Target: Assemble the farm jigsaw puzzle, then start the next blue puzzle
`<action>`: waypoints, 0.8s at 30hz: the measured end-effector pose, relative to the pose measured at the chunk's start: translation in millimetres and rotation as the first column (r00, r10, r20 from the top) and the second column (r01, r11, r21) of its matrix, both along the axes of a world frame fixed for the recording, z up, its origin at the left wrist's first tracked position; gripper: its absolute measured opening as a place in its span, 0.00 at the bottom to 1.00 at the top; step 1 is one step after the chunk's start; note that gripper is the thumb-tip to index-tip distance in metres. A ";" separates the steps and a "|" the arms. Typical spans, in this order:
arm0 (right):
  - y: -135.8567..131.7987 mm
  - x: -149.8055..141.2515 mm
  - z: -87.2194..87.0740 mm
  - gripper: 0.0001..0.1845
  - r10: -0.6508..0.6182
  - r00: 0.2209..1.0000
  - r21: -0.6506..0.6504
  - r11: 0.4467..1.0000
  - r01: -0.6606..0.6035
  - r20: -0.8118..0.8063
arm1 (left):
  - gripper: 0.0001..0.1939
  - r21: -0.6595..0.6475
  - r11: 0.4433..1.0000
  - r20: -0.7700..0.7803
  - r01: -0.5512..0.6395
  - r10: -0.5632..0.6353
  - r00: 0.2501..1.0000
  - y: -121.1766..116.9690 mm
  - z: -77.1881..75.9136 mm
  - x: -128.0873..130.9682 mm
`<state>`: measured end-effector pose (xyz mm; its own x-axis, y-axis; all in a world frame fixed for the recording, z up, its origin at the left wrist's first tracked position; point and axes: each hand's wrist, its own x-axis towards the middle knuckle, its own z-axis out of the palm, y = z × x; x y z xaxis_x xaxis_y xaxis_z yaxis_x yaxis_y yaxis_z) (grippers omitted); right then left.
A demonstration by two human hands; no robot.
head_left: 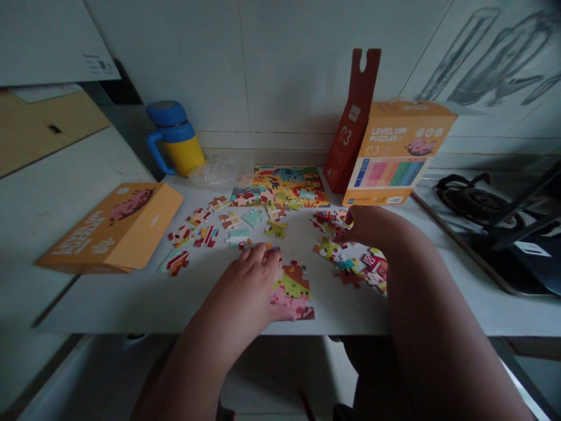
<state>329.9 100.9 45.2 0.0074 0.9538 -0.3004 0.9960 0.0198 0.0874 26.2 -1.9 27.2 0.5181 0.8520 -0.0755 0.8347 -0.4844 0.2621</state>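
For the handling of a joined puzzle section (298,286), steadiness is probably mattering most: the left hand (254,280) should be pressing lightly and flatly, keeping the interlocked tabs level on the tabletop (144,298), while the right hand (372,228) should be taking one piece at a time by its edges, leaving its neighbours undisturbed; sideways pushing is likely to be opening the seams. The left fingers are curving over the section's left side and hiding part of it, with the thumb lying at its near left corner; whether they are also gripping a loose piece cannot be told. Beyond the section and to its right, a puzzle-piece cluster (348,264) is lying under and beside the right fingers, which are bending down at its far end; their tips are partly hidden, so whether they are closing on a piece remains unclear. Other loose pieces (230,221) are lying beyond the section and to its left.
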 end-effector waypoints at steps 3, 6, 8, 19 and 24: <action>0.3 -0.4 5.3 0.26 -0.021 1.000 -0.086 0.996 0.022 0.004 | 0.60 -0.045 0.999 -0.032 0.009 -0.010 0.999 -2.3 1.4 -1.0; -1.0 3.8 6.2 0.25 -0.009 1.000 -0.107 0.994 0.006 -0.029 | 0.61 -0.090 0.996 -0.056 0.019 -0.024 0.998 -1.5 6.3 -2.5; -2.5 9.0 3.3 0.27 0.013 0.998 -0.084 0.996 -0.019 -0.063 | 0.60 -0.119 0.993 -0.064 0.019 -0.027 0.998 -0.1 10.8 -2.4; 3.8 24.7 -10.2 0.36 0.017 0.992 -0.028 0.999 -0.020 -0.122 | 0.54 -0.158 0.987 -0.051 0.019 -0.027 0.998 -9.1 21.6 -2.7; 7.9 23.3 -11.7 0.27 0.039 0.995 -0.048 0.998 -0.044 -0.090 | 0.55 -0.163 0.986 -0.068 0.017 -0.028 0.997 -11.5 19.8 -1.7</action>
